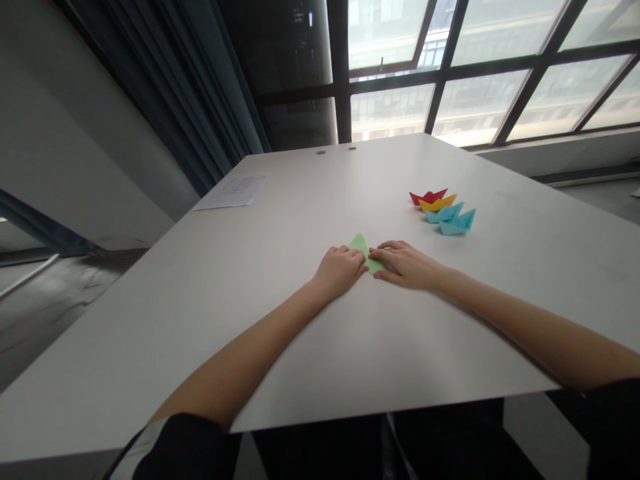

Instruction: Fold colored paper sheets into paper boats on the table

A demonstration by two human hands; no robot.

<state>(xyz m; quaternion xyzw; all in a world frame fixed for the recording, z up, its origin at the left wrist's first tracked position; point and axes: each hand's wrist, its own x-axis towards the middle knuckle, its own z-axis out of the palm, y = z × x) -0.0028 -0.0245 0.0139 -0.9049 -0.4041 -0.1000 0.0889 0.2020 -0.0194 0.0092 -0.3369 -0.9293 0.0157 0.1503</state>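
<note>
1. I see the light green paper (pixel 359 243) on the worktop (pixel 350 347), between my hands and partly covered by them; a pointed part shows at its far side.
2. My left hand (pixel 343 269) lies on the paper's left part, fingers curled over it. I cannot tell whether it pinches or only presses.
3. My right hand (pixel 406 265) comes in from the right, palm down, fingers reaching over the paper's right part; its grip is unclear to me too.
4. The two hands are close together, fingertips nearly meeting over the paper.
5. Farther off to the right, four folded paper boats form a slanting row: the red boat (pixel 429 197) farthest, then the yellow boat (pixel 437 203), the middle blue boat (pixel 445 213) and the nearest blue boat (pixel 457 223).
6. At the far left I see a printed sheet (pixel 239 191) lying flat.
</note>
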